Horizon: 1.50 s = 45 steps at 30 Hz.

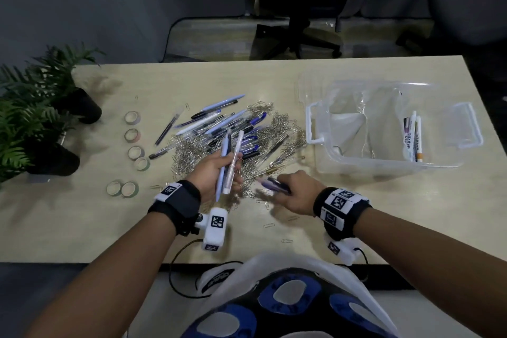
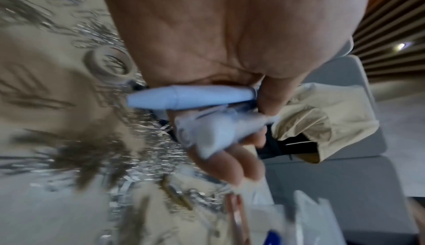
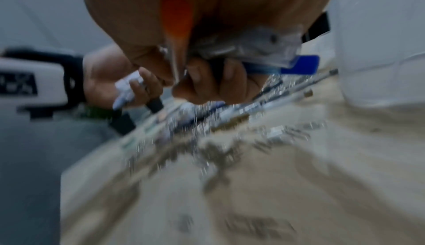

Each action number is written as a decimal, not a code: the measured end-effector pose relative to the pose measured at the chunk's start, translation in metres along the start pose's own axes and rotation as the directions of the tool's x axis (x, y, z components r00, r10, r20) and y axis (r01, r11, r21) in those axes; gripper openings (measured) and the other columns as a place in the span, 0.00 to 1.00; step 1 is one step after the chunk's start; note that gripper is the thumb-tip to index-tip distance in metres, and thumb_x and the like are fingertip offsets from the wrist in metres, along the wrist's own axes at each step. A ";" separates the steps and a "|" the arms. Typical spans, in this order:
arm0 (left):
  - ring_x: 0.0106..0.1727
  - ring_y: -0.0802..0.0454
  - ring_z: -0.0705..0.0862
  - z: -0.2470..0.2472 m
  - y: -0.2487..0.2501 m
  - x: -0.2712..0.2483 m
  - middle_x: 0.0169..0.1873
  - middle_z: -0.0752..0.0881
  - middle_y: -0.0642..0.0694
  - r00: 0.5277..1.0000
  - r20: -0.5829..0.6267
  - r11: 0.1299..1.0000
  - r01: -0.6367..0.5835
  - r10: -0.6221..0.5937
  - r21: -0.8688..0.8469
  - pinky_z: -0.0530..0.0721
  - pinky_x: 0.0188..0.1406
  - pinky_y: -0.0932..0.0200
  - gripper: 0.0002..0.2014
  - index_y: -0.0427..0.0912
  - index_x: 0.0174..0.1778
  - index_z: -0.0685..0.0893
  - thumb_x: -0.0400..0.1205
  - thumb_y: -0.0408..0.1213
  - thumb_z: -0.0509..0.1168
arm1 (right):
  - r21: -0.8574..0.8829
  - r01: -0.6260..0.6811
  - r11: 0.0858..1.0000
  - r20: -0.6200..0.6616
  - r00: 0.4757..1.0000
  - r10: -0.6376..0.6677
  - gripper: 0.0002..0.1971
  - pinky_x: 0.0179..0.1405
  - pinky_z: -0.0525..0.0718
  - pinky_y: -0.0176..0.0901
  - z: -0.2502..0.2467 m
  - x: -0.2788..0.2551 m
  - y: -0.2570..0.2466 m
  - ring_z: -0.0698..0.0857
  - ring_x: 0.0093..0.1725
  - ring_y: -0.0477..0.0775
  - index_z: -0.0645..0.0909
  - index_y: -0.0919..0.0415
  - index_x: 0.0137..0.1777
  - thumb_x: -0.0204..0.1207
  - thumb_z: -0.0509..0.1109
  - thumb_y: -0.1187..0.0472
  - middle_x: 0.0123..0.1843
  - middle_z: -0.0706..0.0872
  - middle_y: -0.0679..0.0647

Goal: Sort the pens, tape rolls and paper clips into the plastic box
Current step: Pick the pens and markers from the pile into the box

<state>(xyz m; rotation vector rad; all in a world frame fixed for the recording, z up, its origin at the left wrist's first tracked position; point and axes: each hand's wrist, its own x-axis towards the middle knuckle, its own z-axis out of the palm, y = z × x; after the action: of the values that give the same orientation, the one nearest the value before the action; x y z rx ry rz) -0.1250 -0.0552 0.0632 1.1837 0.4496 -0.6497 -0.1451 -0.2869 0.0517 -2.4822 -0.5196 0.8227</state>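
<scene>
Obscured: both wrist views motion-blurred; pile detail smeared; exact pen count in either hand unclear.
Left hand (image 1: 214,173): fingers (image 2: 241,160) wrapped round held pens (image 1: 229,162), pale blue and clear barrels, slim, standing upright above the pile.
Right hand (image 1: 297,191): fingers (image 3: 232,80) clenched on dark pens (image 1: 274,184), blurred, lying crosswise just over the table (image 1: 274,85).
Pen pile (image 1: 219,123): plastic, blue, black, clear, loosely crossed.
Paper clips (image 1: 277,129): silver wire heap beneath pens.
Tape rolls (image 1: 133,118): six pale rings, left of pile.
Plastic box (image 1: 389,129): clear, compartmented; markers (image 1: 411,134) in right section.
</scene>
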 end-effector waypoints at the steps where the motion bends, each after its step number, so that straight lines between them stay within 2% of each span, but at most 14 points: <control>1: 0.33 0.41 0.85 0.005 0.006 0.001 0.40 0.85 0.40 1.000 0.011 1.000 -0.014 0.014 0.004 0.87 0.33 0.49 0.12 0.35 0.63 0.80 0.89 0.36 0.56 | 0.062 -0.010 0.998 -0.045 0.999 0.013 0.13 0.32 0.72 0.40 -0.007 -0.001 -0.002 0.80 0.31 0.52 0.73 0.51 0.42 0.75 0.62 0.42 0.29 0.76 0.46; 4: 0.34 0.39 0.89 0.024 0.024 0.002 0.43 0.88 0.38 0.998 0.035 0.997 -0.062 0.061 0.041 0.91 0.35 0.46 0.11 0.36 0.64 0.78 0.90 0.34 0.54 | 0.238 -0.022 0.971 -0.172 0.983 0.065 0.08 0.37 0.73 0.41 -0.030 -0.004 -0.005 0.80 0.35 0.55 0.77 0.59 0.53 0.81 0.65 0.54 0.36 0.80 0.51; 8: 0.35 0.38 0.89 0.056 0.045 0.005 0.43 0.88 0.39 0.991 0.090 0.988 -0.110 0.100 0.112 0.91 0.36 0.42 0.06 0.41 0.59 0.77 0.89 0.32 0.57 | 0.521 0.001 0.853 -0.238 0.961 0.145 0.02 0.19 0.77 0.41 -0.059 -0.011 -0.005 0.81 0.23 0.52 0.71 0.60 0.53 0.87 0.58 0.62 0.32 0.85 0.60; 9: 0.35 0.38 0.90 0.064 0.050 0.007 0.43 0.88 0.39 0.990 0.096 0.984 -0.116 0.104 0.133 0.91 0.36 0.41 0.06 0.42 0.59 0.77 0.89 0.32 0.57 | 0.595 0.017 0.804 -0.258 0.951 0.171 0.03 0.20 0.79 0.42 -0.064 -0.013 -0.004 0.83 0.24 0.52 0.71 0.62 0.55 0.88 0.56 0.63 0.34 0.86 0.61; 13: 0.41 0.37 0.90 0.103 0.065 0.020 0.47 0.88 0.38 0.986 0.084 0.954 -0.159 0.141 0.256 0.91 0.42 0.39 0.07 0.38 0.61 0.75 0.89 0.30 0.57 | 0.882 0.104 0.460 -0.259 0.922 0.289 0.10 0.42 0.90 0.60 -0.087 -0.020 0.003 0.90 0.40 0.66 0.69 0.64 0.68 0.89 0.55 0.65 0.49 0.87 0.60; 17: 0.45 0.36 0.88 0.146 0.074 0.031 0.46 0.87 0.36 0.981 0.076 0.909 -0.193 0.177 0.370 0.89 0.51 0.37 0.06 0.35 0.58 0.77 0.86 0.27 0.60 | 0.935 0.157 0.319 -0.270 0.897 0.350 0.10 0.44 0.91 0.63 -0.110 -0.034 0.012 0.91 0.47 0.72 0.70 0.64 0.67 0.89 0.58 0.67 0.55 0.88 0.66; 20: 0.37 0.40 0.88 0.179 0.079 0.039 0.47 0.86 0.30 0.977 0.051 0.862 -0.205 0.205 0.464 0.91 0.43 0.38 0.08 0.30 0.55 0.79 0.82 0.27 0.66 | 0.930 0.152 0.335 -0.294 0.855 0.428 0.10 0.33 0.90 0.51 -0.127 -0.046 0.024 0.92 0.39 0.58 0.69 0.64 0.68 0.89 0.55 0.68 0.55 0.87 0.68; 22: 0.39 0.36 0.90 0.200 0.080 0.044 0.48 0.86 0.28 0.982 0.046 0.860 -0.182 0.182 0.476 0.90 0.42 0.34 0.07 0.30 0.54 0.79 0.81 0.26 0.65 | 0.912 0.098 0.398 -0.299 0.823 0.483 0.10 0.36 0.91 0.56 -0.136 -0.054 0.038 0.91 0.37 0.53 0.69 0.63 0.68 0.89 0.55 0.66 0.56 0.87 0.66; 25: 0.46 0.33 0.91 0.228 0.079 0.052 0.52 0.87 0.29 0.987 0.056 0.826 -0.159 0.154 0.541 0.90 0.43 0.37 0.03 0.35 0.47 0.80 0.81 0.25 0.65 | 0.897 0.019 0.441 -0.288 0.782 0.553 0.10 0.47 0.91 0.63 -0.147 -0.063 0.061 0.92 0.45 0.59 0.69 0.61 0.67 0.88 0.56 0.66 0.60 0.85 0.60; 29: 0.48 0.34 0.91 0.262 0.072 0.061 0.50 0.89 0.32 0.994 0.065 0.770 -0.110 0.090 0.629 0.89 0.50 0.33 0.05 0.38 0.47 0.81 0.76 0.29 0.67 | 0.896 -0.045 0.441 -0.262 0.748 0.610 0.10 0.47 0.91 0.63 -0.157 -0.075 0.087 0.92 0.45 0.60 0.70 0.62 0.64 0.86 0.56 0.69 0.60 0.84 0.59; 33: 0.45 0.30 0.90 0.285 0.057 0.077 0.49 0.88 0.29 0.994 0.068 0.695 -0.105 0.081 0.712 0.89 0.42 0.29 0.16 0.34 0.52 0.81 0.69 0.33 0.67 | 0.911 -0.046 0.410 -0.235 0.759 0.607 0.09 0.50 0.87 0.70 -0.161 -0.082 0.099 0.92 0.40 0.61 0.73 0.64 0.56 0.83 0.56 0.75 0.53 0.86 0.61; 37: 0.45 0.37 0.88 0.303 0.051 0.078 0.47 0.87 0.36 0.994 0.046 0.575 -0.092 0.094 0.813 0.90 0.46 0.40 0.11 0.35 0.54 0.81 0.77 0.31 0.67 | 0.838 -0.129 0.530 -0.261 0.758 0.598 0.07 0.47 0.88 0.73 -0.159 -0.082 0.109 0.92 0.44 0.64 0.77 0.62 0.49 0.79 0.60 0.71 0.48 0.90 0.62; 42: 0.46 0.34 0.89 0.308 0.045 0.078 0.47 0.89 0.33 0.996 0.024 0.548 -0.065 0.082 0.834 0.90 0.47 0.38 0.09 0.34 0.52 0.84 0.79 0.31 0.62 | 0.741 -0.219 0.634 -0.286 0.751 0.594 0.04 0.45 0.88 0.58 -0.161 -0.077 0.114 0.85 0.36 0.60 0.78 0.62 0.42 0.78 0.64 0.65 0.36 0.85 0.57; 45: 0.50 0.32 0.89 0.307 0.044 0.075 0.50 0.88 0.30 0.997 0.011 0.594 -0.052 0.073 0.803 0.90 0.48 0.35 0.04 0.41 0.42 0.77 0.82 0.30 0.59 | 0.763 -0.218 0.608 -0.285 0.731 0.620 0.06 0.37 0.76 0.47 -0.160 -0.075 0.116 0.75 0.33 0.56 0.73 0.64 0.40 0.79 0.62 0.67 0.33 0.76 0.54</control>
<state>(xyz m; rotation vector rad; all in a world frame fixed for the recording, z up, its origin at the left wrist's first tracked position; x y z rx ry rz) -0.0433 -0.3521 0.1461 2.0751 0.0993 -0.8098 -0.0764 -0.4678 0.1363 -1.9584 0.5645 0.3295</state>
